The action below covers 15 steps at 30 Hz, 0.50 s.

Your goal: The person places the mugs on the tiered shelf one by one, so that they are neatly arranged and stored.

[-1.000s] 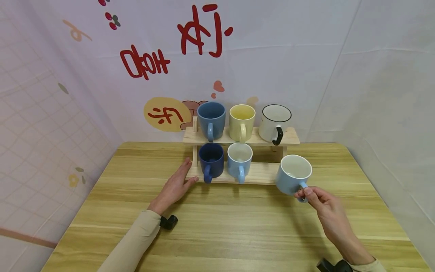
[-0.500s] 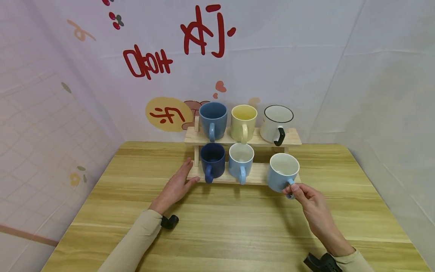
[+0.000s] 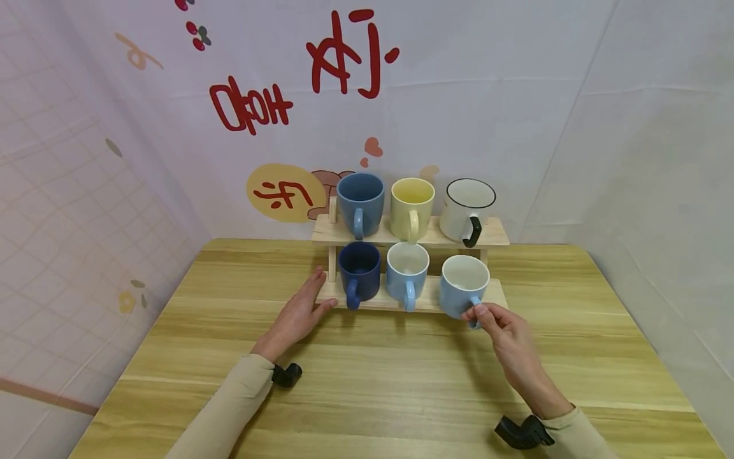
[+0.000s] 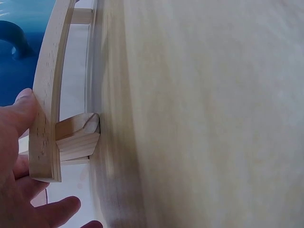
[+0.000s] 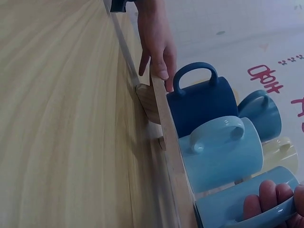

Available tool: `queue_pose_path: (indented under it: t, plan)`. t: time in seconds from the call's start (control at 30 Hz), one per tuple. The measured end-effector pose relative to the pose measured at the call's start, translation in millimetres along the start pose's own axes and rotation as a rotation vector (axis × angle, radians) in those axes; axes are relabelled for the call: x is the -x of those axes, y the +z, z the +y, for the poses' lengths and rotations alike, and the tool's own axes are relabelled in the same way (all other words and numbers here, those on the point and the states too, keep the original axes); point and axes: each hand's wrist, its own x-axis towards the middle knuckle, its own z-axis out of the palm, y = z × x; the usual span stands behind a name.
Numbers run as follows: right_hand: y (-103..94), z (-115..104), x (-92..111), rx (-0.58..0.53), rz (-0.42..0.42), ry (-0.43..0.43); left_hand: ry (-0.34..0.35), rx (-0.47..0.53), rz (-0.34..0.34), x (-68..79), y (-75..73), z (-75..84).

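My right hand point(image 3: 518, 350) pinches the handle of a light blue mug point(image 3: 455, 296), with thumb and fingers on it. This mug is over the right part of the lower shelf of a two-tier wooden rack point(image 3: 493, 293); whether its base touches the board cannot be told. My left hand point(image 3: 295, 319) holds the lower shelf's left end, thumb on the board point(image 4: 45, 118) and fingers around its end. A dark blue mug point(image 3: 359, 268) and another light blue mug point(image 3: 406, 271) stand on that shelf, handles toward me.
On the upper shelf stand a blue mug point(image 3: 361, 197), a yellow mug point(image 3: 411, 207) and a white mug point(image 3: 467, 210) with a black rim and handle. The rack is near the back edge of the wooden table point(image 3: 367, 389). Printed cloth point(image 3: 459, 95) hangs behind.
My right hand has carried the light blue mug leftward, from beyond the lower shelf's right end to over the shelf. The left hand keeps its place on the rack.
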Motion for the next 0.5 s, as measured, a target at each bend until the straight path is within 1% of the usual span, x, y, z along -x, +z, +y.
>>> queue_pose_path:
  t: [0.2, 0.5]
  plan:
    - [6.3, 0.2, -5.2, -0.024, 0.011, -0.014, -0.011, 0.002, -0.005, 0.6, -0.1, 0.4]
    - [11.8, 3.5, -15.4, -0.059, 0.017, -0.002, -0.012, 0.002, -0.004, 0.5, -0.2, -0.2]
